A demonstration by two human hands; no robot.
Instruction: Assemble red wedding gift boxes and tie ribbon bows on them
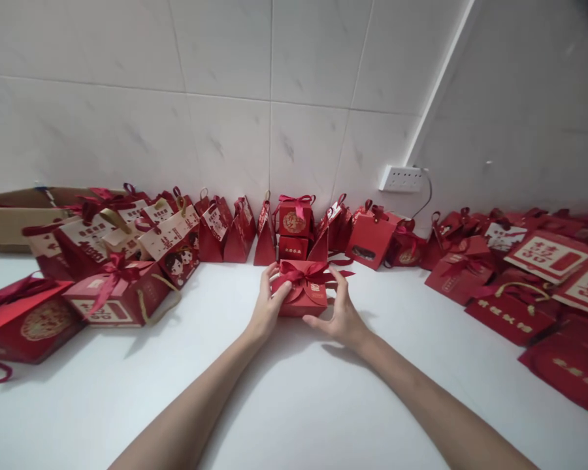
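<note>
A small red gift box (301,301) with a dark red ribbon bow (308,273) on top sits on the white table in front of me. My left hand (270,303) grips its left side, the thumb on the near top edge and the fingers along the far side. Around the right side curves my right hand (342,314), fingers apart. Its fingertips are by the ribbon's right end and its thumb by the box's lower front edge, with a gap between palm and box. Directly behind stand two stacked red boxes (294,222), the upper one with a gold emblem.
Red gift boxes and bags line the wall, with a ribboned box (112,294) at left and a red bag (512,316) at right. A cardboard box (19,225) stands far left. A white socket strip (400,179) is on the tiled wall. White table (284,411) surface lies between my forearms.
</note>
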